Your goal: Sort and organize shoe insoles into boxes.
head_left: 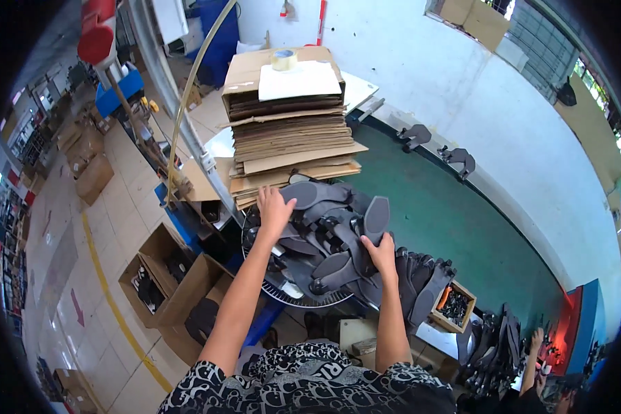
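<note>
- Left hand [274,210] lies palm down, fingers spread flat, on the near-left edge of the pile of dark grey shoe soles [324,241]; it is open, nothing clasped in it.
- Right hand [381,254] is closed around the lower end of one grey shoe sole [376,219], which stands upright above the pile, broad end up.
- The pile sits at the near end of the green conveyor belt [462,228], heaped over a round white-rimmed end piece [303,298] of the belt.
- Stack of flattened cardboard sheets [290,134] stands just behind the pile, touching it at the left hand's fingertips.
- On top of the stack: a white sheet [298,80] and a roll of tape [283,59] behind it.
- More grey soles stand in a row [424,279] just right of the pile, beside the right wrist.
- Small wooden box [454,305] with dark and orange bits sits right of that row.
- Two lone dark parts [438,146] lie further up the belt, well apart from the pile.
- Open cardboard boxes [169,279] with dark items sit on the floor left of the pile, below the left forearm.
- Another person's hand [535,339] reaches to a second heap of soles [493,341] far right of the pile.
- Yellow floor line [107,290] runs left of the boxes.
</note>
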Available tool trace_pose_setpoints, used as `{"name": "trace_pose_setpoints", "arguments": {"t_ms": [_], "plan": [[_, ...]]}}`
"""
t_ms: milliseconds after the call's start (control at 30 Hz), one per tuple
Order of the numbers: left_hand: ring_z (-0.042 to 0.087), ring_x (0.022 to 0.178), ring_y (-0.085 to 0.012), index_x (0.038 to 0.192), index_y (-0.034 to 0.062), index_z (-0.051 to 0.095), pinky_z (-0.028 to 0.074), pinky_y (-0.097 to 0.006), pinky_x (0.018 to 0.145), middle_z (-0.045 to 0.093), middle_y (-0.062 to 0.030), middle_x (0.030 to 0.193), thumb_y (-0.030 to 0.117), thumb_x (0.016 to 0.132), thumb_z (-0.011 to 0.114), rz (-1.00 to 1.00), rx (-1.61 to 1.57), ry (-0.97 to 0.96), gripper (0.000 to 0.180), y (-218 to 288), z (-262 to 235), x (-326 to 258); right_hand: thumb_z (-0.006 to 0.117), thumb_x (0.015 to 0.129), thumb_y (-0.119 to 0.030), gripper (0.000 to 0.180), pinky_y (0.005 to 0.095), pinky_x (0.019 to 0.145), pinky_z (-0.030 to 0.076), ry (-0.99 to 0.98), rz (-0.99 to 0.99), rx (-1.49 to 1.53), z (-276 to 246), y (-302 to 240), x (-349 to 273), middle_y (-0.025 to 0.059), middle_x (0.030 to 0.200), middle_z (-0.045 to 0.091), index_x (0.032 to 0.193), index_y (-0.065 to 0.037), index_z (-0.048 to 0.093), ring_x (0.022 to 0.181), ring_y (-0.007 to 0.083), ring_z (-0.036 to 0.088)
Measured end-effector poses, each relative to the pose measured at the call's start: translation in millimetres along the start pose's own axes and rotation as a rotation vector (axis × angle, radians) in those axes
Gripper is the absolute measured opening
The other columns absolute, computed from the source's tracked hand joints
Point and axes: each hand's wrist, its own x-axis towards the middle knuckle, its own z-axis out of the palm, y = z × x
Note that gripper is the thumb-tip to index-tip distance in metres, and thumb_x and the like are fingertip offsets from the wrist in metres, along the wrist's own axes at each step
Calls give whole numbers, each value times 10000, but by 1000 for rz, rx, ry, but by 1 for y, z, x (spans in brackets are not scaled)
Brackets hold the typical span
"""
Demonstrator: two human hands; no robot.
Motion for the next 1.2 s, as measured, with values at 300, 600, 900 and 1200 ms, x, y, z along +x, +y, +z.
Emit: {"name": "trace_pose_setpoints", "arguments": {"t_ms": [300,600,900,1200], "plan": [[624,781,-108,1069,-27,561,489,-213,691,654,-67,894,53,806,717,-266,-1219,-45,316,64,-29,15,580,898,-128,143,312,719,424,-39,-216,750,-79,-24,-5,106,839,559,860,6,550,776,236,520],[660,832,-142,1049,58,613,537,-294,744,677,-35,943,353,930,587,-624,-1753,-234,319,37,-103,-24,698,828,-165,209,337,726,469,-180,-565,518,-42,-185,0,152,943,623,830,39,652,818,272,604],[598,912,-158,1226,21,527,464,-262,770,630,-48,1136,289,933,596,-934,-1324,217,403,-95,-157,-252,633,895,-155,231,318,642,413,-932,-333,622,151,-268,-171,115,763,532,852,72,624,695,217,534],[628,859,-170,1131,-13,555,492,-306,756,657,-70,990,210,932,586,-1311,-1293,484,301,-290,-119,-355,632,858,-9,415,290,659,448,-997,-159,371,373,-203,-241,104,1012,549,1196,-55,396,801,147,510]]}}
